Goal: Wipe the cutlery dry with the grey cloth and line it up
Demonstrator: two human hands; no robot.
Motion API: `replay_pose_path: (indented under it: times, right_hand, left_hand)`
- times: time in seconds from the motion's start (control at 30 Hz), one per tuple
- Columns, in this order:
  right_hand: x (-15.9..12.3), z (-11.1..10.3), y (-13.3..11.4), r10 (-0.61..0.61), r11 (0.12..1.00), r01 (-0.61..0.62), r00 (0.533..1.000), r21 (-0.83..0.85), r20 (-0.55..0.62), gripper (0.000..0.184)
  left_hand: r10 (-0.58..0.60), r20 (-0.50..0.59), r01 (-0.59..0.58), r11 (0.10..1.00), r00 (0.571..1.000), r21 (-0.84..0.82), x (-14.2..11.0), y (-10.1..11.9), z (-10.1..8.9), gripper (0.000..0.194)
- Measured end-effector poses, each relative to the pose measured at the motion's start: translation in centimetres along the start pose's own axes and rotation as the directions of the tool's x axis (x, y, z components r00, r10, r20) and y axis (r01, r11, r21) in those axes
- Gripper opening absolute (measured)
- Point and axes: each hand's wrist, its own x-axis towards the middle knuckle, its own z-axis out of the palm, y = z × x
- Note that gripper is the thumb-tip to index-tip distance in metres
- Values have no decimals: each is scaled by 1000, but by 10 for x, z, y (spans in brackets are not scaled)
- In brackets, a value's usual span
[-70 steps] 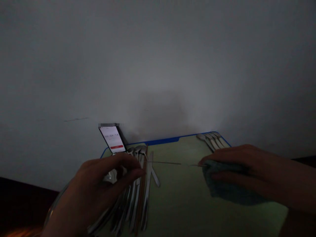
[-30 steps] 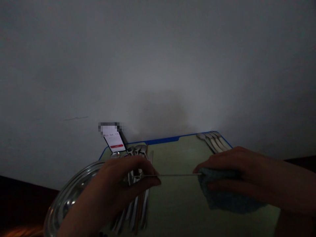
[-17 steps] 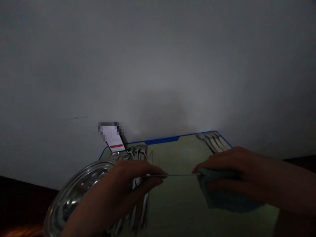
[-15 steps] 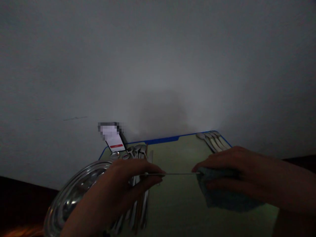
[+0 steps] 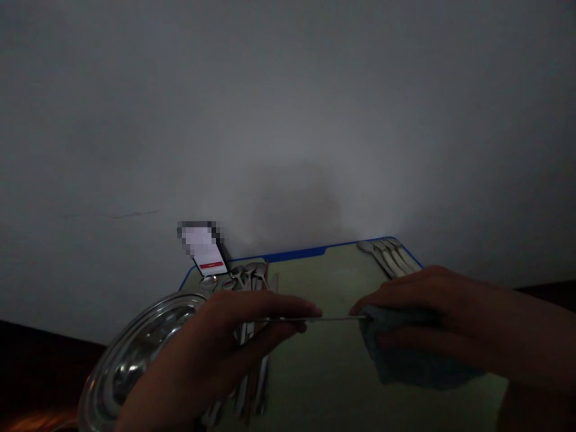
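Level above the tabletop, a thin piece of metal cutlery [image 5: 336, 318] spans the gap between my hands; seen edge-on, its exact kind does not show. My left hand [image 5: 243, 321] pinches its left part between fingers and thumb. A bluish-grey cloth [image 5: 418, 363] is bunched in my right hand [image 5: 432, 294], folded about the utensil's right end, which it hides. Behind and beneath my left hand lies a loose pile of cutlery [image 5: 254, 270], with spoons and long handles showing. Beyond my right hand, several utensils [image 5: 382, 255] lie side by side, partly covered by that hand.
A shiny metal bowl [image 5: 112, 366] stands at the left, partly behind my left forearm. A phone [image 5: 207, 249] with a lit screen leans near the grey wall [image 5: 288, 108]. The pale table [image 5: 315, 384] has a blue edge [image 5: 297, 255] along the wall.
My left hand has slid slightly right along the utensil, its fingertips now closer to the cloth. My right hand and the cloth stay almost in place.
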Motion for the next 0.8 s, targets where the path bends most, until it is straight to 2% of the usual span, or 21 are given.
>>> replay_pose_path:
  times: [0.27, 0.57, 0.7, 0.8]
  right_hand:
    - [2, 0, 0, 16, 1000, -16, 1000, -9, -14, 31]
    - [-5, -1, 5, 47, 997, -50, 997, -63, -58, 33]
    - [-6, 1, 5, 32, 996, -40, 995, -83, -91, 34]
    - [2, 5, 1, 22, 996, -29, 997, -90, -78, 34]
  left_hand:
    - [-48, -166, 57, 997, 985, 51, 2, -4, -3, 26]
    - [-109, -312, 149, 983, 944, 107, -8, -5, -16, 8]
    - [-95, -352, 148, 981, 931, 127, -1, -3, -9, 7]
    - [-66, -325, 126, 978, 944, 167, 7, 0, 2, 6]
